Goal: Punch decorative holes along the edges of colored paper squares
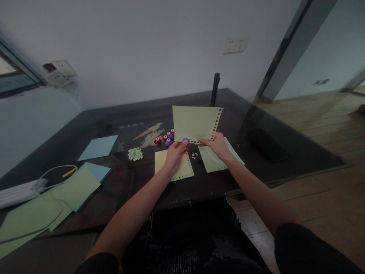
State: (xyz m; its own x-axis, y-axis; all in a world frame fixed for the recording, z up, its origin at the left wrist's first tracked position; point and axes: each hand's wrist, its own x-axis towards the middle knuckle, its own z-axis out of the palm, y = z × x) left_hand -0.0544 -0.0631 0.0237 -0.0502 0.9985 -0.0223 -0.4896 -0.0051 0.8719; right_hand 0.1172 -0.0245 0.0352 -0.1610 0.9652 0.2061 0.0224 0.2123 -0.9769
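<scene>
While the left hand (pixel 174 154) pinches a purple punch (pixel 185 140) on the yellow sheet (pixel 194 122), the right hand (pixel 217 145) grips that sheet's lower edge, held upright at twelve o'clock above the table (pixel 114 182)

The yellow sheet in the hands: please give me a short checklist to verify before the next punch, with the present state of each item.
1. Yellow sheet held up by both hands: ok.
2. Purple punch in left hand sits at the bottom edge: ok.
3. Right hand pinches the bottom edge: ok.
4. Right edge already punched: ok.
5. Punch aligned with earlier holes: cannot tell.
6. Spare punches on the table: ok.
</scene>
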